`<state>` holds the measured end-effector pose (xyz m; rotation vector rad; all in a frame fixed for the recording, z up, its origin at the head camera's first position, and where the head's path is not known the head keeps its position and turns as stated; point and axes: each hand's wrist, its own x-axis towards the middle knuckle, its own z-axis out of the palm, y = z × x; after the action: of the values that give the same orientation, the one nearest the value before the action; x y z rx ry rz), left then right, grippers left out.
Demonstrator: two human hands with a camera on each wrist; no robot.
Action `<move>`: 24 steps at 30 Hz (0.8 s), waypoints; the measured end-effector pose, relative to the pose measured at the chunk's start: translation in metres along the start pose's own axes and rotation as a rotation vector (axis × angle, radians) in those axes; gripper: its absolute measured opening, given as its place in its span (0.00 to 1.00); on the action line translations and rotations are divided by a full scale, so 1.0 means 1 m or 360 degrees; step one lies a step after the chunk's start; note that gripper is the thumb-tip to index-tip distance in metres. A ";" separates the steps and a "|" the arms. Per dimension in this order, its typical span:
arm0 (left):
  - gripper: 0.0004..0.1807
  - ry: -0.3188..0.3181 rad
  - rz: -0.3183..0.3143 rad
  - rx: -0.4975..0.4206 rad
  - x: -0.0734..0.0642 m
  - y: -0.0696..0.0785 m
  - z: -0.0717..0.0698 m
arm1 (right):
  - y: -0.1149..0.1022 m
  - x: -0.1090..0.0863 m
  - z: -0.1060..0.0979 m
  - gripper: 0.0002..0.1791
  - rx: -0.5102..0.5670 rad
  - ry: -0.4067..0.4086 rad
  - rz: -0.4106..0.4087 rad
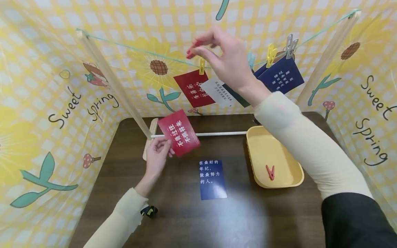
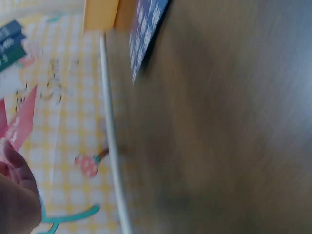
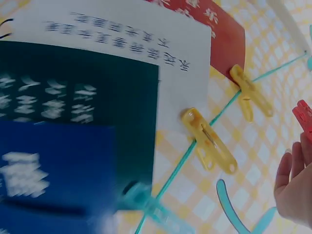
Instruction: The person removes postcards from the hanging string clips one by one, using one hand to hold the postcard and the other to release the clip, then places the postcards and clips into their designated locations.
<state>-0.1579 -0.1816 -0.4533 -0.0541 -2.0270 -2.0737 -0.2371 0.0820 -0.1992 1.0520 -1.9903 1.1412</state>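
Observation:
In the head view my left hand (image 1: 156, 156) pinches a red card (image 1: 179, 132) with white writing by its lower left edge, above the table. My right hand (image 1: 227, 57) is raised near the green string (image 1: 149, 52) and pinches a red clothespin (image 1: 194, 49) between thumb and fingers. Just below it, a yellow clothespin (image 1: 202, 66) clips a second red card (image 1: 189, 90) to the string. Beside that hang a white card (image 1: 218, 92), a dark green card (image 3: 78, 73) and blue cards (image 1: 283, 77). The right forearm partly covers this row.
Two wooden posts (image 1: 114, 86) hold up the string, with a white rod (image 1: 217, 133) low between them. A yellow tray (image 1: 276, 137) on the right contains another red clothespin (image 1: 271, 172). Flat on the brown table lies a blue card (image 1: 212, 179).

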 end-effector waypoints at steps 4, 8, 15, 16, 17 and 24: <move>0.07 -0.0093 -0.0226 0.0112 -0.022 -0.008 0.006 | -0.003 -0.042 -0.010 0.11 -0.0096 -0.0015 -0.0126; 0.08 -0.0247 -0.0354 0.0226 -0.039 -0.016 0.014 | -0.009 -0.095 -0.020 0.13 -0.0166 -0.0144 0.0020; 0.07 -0.0478 -0.0454 0.0356 -0.057 -0.031 0.028 | -0.008 -0.164 -0.040 0.17 -0.0244 -0.0318 0.0354; 0.07 -0.0513 -0.0461 0.0367 -0.060 -0.033 0.029 | -0.007 -0.172 -0.043 0.17 -0.0258 -0.0328 0.0384; 0.07 -0.0547 -0.0468 0.0383 -0.062 -0.036 0.030 | -0.006 -0.179 -0.045 0.17 -0.0273 -0.0337 0.0413; 0.07 -0.0721 -0.0505 0.0569 -0.073 -0.050 0.034 | 0.008 -0.220 -0.057 0.15 -0.0318 -0.0463 0.0659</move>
<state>-0.1021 -0.1369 -0.5154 -0.1607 -2.8184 -1.9626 -0.1277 0.2089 -0.3532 0.7547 -2.5803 1.0014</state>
